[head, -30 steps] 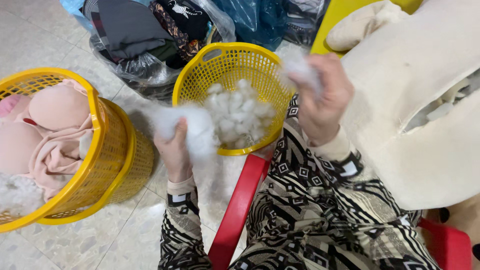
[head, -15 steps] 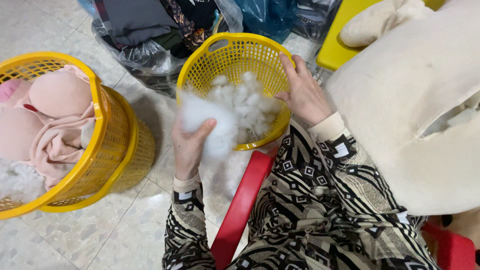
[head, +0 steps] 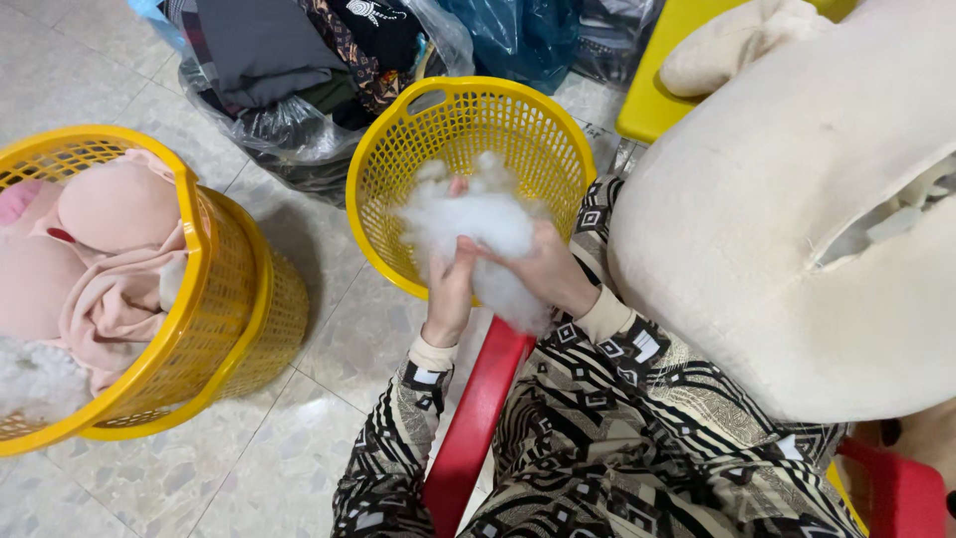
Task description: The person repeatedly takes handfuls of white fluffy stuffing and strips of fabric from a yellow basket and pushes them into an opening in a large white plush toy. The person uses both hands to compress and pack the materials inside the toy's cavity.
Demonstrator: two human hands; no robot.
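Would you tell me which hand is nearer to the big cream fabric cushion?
Right. The right hand grips white stuffing beside the cream fabric cushion; the left hand is farther away.

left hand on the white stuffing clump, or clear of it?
Touching. The head view shows the left hand gripping the white stuffing clump from below, fingers sunk in the fluff; the right hand holds it too.

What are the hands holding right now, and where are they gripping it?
Both hands hold one clump of white stuffing over the yellow basket: left hand grips its lower left edge, right hand its lower right side.
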